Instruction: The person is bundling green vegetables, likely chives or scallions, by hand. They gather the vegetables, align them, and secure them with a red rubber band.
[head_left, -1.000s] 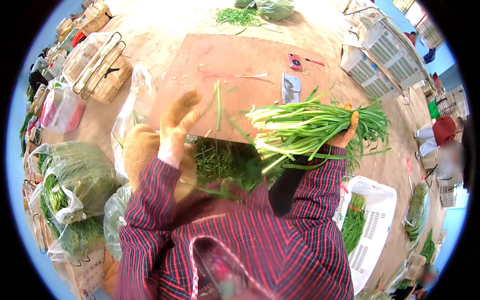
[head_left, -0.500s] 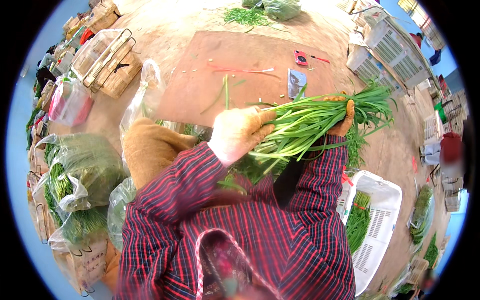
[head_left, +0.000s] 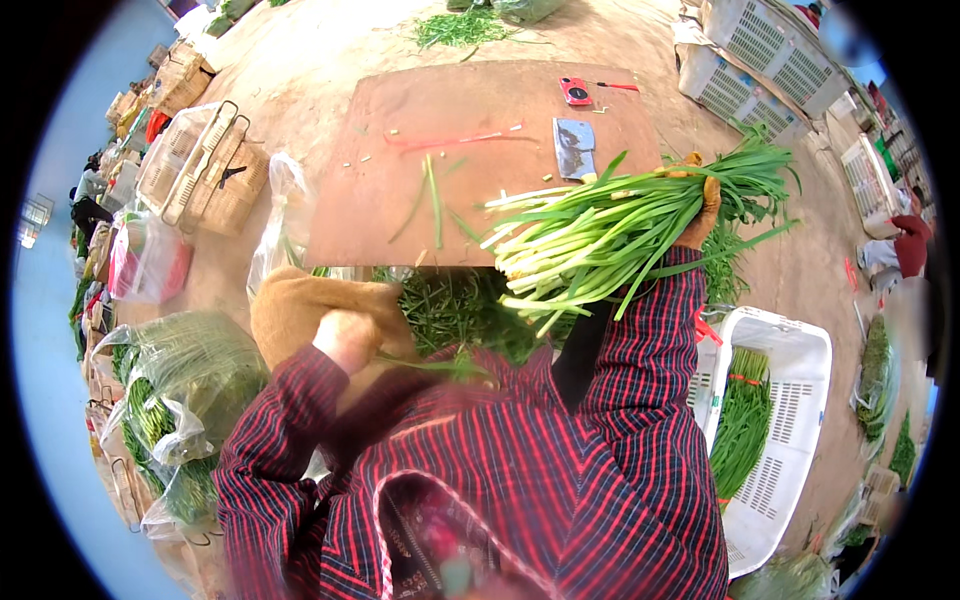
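My right hand (head_left: 702,205), in an orange-brown glove, grips a thick bunch of garlic chives (head_left: 600,225) over the near right part of a brown board (head_left: 465,105). The pale cut ends point left and the leafy tops hang to the right. Low on the left, my left hand (head_left: 348,340) is closed beside a brown cloth (head_left: 290,300) over my lap. A few loose green leaves (head_left: 440,366) trail from it, blurred. A broad knife blade (head_left: 574,148) lies on the board behind the bunch. More loose leaves (head_left: 455,305) lie below the board's near edge.
Red ties (head_left: 460,142), stray leaves (head_left: 433,200) and a small red device (head_left: 575,91) are on the board. A white crate (head_left: 800,400) at my right holds banded chives (head_left: 740,420). Plastic-wrapped greens (head_left: 185,370) and a wire-handled basket (head_left: 230,185) stand left.
My left hand has left the bunch and moved down and left towards my lap, with loose leaves trailing. My right hand still holds the bunch. The view has shifted slightly.
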